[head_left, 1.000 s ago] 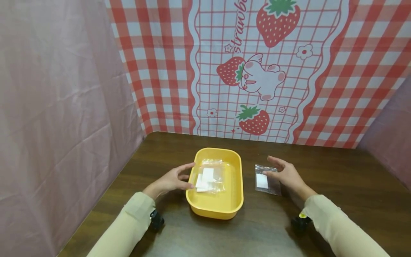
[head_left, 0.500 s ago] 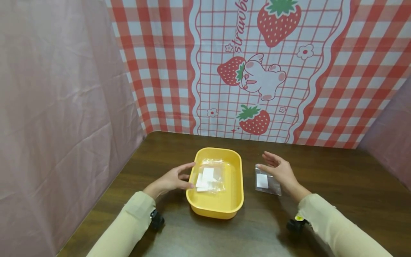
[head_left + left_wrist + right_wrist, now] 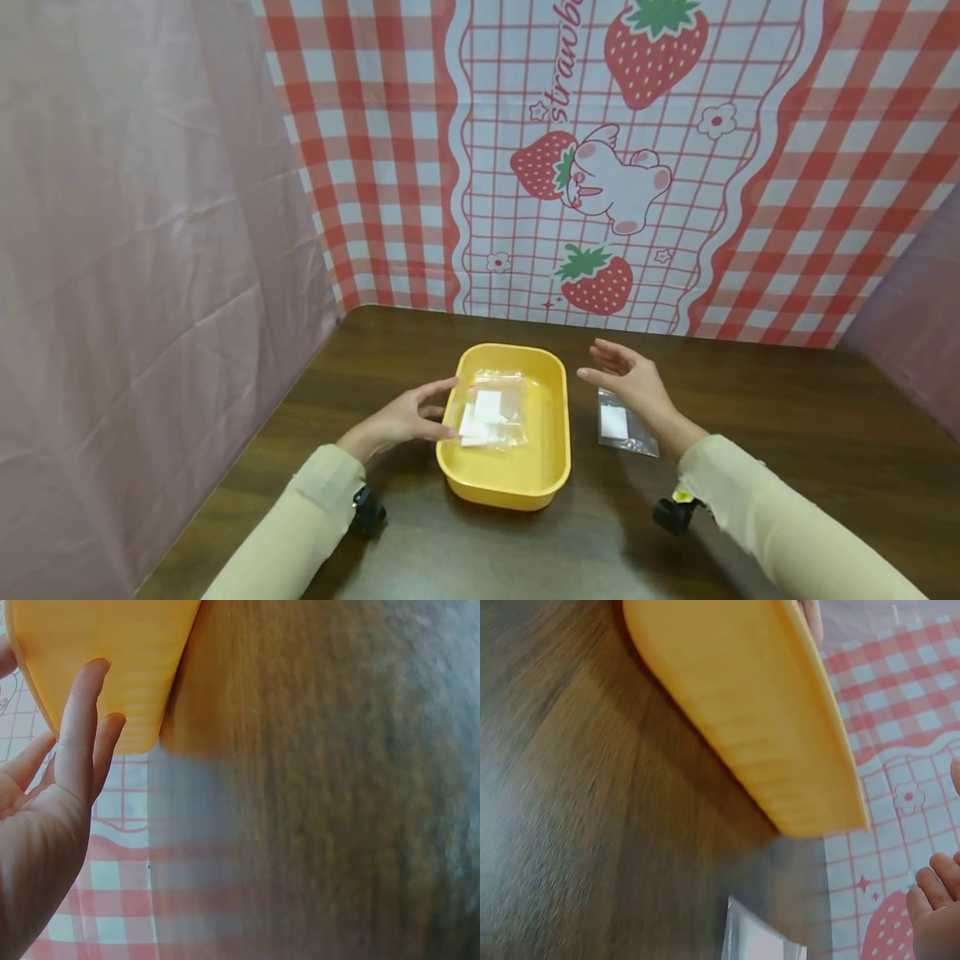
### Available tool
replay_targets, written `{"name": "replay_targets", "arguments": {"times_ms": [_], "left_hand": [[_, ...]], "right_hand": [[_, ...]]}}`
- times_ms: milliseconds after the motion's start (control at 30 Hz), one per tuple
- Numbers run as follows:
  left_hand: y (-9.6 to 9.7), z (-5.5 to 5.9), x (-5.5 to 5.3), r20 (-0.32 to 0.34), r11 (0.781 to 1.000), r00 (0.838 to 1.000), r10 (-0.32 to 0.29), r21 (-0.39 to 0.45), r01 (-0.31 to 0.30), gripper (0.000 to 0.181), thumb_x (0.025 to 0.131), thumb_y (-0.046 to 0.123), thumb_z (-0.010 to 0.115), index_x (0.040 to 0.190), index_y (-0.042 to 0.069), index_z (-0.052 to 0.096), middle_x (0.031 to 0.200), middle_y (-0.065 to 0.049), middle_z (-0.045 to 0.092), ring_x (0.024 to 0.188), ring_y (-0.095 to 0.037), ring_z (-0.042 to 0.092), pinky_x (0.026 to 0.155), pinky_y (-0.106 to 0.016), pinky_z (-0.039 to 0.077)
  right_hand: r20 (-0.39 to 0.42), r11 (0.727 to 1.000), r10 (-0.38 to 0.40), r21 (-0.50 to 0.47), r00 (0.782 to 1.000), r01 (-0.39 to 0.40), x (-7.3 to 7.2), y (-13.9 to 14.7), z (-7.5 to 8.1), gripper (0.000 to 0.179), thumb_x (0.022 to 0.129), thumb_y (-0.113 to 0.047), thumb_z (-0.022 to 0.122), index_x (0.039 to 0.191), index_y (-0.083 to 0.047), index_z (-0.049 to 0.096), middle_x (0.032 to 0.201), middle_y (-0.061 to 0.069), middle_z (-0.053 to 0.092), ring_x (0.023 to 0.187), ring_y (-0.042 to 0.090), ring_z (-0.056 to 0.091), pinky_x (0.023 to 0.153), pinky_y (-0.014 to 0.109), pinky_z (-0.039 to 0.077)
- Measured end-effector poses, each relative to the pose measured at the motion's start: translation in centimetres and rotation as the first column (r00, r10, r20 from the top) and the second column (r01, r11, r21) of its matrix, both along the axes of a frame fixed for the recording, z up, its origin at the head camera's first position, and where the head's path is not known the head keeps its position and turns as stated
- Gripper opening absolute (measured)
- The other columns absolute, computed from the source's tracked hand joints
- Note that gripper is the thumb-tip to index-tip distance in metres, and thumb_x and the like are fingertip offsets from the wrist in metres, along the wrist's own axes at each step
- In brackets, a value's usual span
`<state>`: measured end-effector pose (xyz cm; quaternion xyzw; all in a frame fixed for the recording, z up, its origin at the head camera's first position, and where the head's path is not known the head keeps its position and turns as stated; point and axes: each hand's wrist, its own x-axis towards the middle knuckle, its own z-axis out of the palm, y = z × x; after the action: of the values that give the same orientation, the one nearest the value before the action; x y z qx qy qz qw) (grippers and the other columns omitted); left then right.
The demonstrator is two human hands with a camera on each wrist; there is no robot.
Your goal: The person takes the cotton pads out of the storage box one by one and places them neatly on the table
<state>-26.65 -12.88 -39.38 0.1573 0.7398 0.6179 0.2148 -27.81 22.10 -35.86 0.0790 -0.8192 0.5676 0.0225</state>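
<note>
A yellow plastic bin [image 3: 504, 493] stands on the table, with clear zip bags [image 3: 513, 417] holding white slips lying inside it. My left hand [image 3: 401, 421] rests at the bin's left side; its thumb and a fingertip touch the rim while other fingers lie along the outer wall in the left wrist view. Right of the bin, another clear zip bag [image 3: 641, 440] with a white slip lies flat on the table, partly covered by my right hand [image 3: 633, 385]. That hand hovers with fingers extended and holds nothing. In the right wrist view only its fingers [image 3: 937, 889] show at the edge.
The dark wooden table [image 3: 480, 550] runs back to a red-and-white checked strawberry cloth [image 3: 390, 167] hung behind it. A pink cloth [image 3: 150, 250] hangs on the left. Both wrists wear small black cameras.
My right hand has moved left and farther back, from over the loose bag toward the bin. The left hand keeps its place at the rim, and the bags have not visibly moved.
</note>
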Motion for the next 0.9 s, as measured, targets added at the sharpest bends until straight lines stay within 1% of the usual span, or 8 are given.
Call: {"name": "replay_targets", "arguments": {"times_ms": [133, 267, 467, 700, 900], "left_hand": [[-0.1, -0.1, -0.1, 0.001, 1.0, 1.0, 0.0, 0.003, 0.0, 0.08, 0.08, -0.001, 0.071, 0.146, 0.008, 0.028, 0.142, -0.025, 0.03, 0.121, -0.036, 0.044, 0.08, -0.038, 0.052], [-0.2, -0.3, -0.1, 0.0, 1.0, 1.0, -0.003, 0.004, 0.003, 0.081, 0.079, 0.0, 0.072, 0.146, 0.008, 0.028, 0.141, -0.026, 0.032, 0.12, -0.036, 0.045, 0.08, -0.039, 0.052], [-0.1, -0.3, -0.1, 0.014, 1.0, 1.0, 0.003, -0.004, -0.003, 0.081, 0.079, 0.002, 0.073, 0.147, 0.011, 0.029, 0.142, -0.023, 0.031, 0.121, -0.034, 0.045, 0.081, -0.038, 0.052], [-0.1, -0.1, 0.0, 0.003, 1.0, 1.0, 0.008, -0.007, -0.008, 0.08, 0.079, 0.001, 0.073, 0.146, 0.009, 0.029, 0.143, -0.023, 0.031, 0.121, -0.035, 0.044, 0.081, -0.039, 0.052], [-0.1, 0.0, 0.0, -0.006, 1.0, 1.0, 0.009, -0.018, -0.009, 0.081, 0.078, 0.003, 0.074, 0.146, 0.009, 0.03, 0.144, -0.022, 0.029, 0.121, -0.036, 0.044, 0.081, -0.038, 0.052]], "right_hand": [[0.003, 1.0, 0.005, -0.021, 1.0, -0.005, -0.3, -1.1, 0.6, 0.074, 0.081, -0.031, 0.073, 0.14, -0.003, 0.038, 0.138, 0.016, 0.044, 0.125, 0.03, 0.042, 0.098, 0.039, 0.039], [0.005, 0.998, 0.009, -0.06, 1.0, -0.009, -1.0, -2.3, 1.2, 0.073, 0.082, -0.028, 0.073, 0.14, -0.002, 0.038, 0.139, 0.016, 0.043, 0.126, 0.03, 0.041, 0.1, 0.04, 0.038], [0.021, 0.996, 0.019, -0.09, 1.0, -0.017, -1.7, -4.0, 1.9, 0.071, 0.083, -0.023, 0.072, 0.14, -0.001, 0.037, 0.139, 0.017, 0.042, 0.126, 0.03, 0.041, 0.1, 0.04, 0.037], [0.033, 0.99, 0.037, -0.136, 0.999, -0.032, -2.3, -6.4, 1.8, 0.067, 0.082, -0.018, 0.073, 0.139, -0.001, 0.04, 0.138, 0.017, 0.043, 0.125, 0.032, 0.041, 0.101, 0.038, 0.036], [0.05, 0.989, 0.043, -0.146, 0.998, -0.036, -2.8, -8.4, 1.8, 0.066, 0.081, -0.018, 0.074, 0.138, -0.003, 0.042, 0.136, 0.014, 0.046, 0.124, 0.028, 0.043, 0.1, 0.035, 0.038]]}}
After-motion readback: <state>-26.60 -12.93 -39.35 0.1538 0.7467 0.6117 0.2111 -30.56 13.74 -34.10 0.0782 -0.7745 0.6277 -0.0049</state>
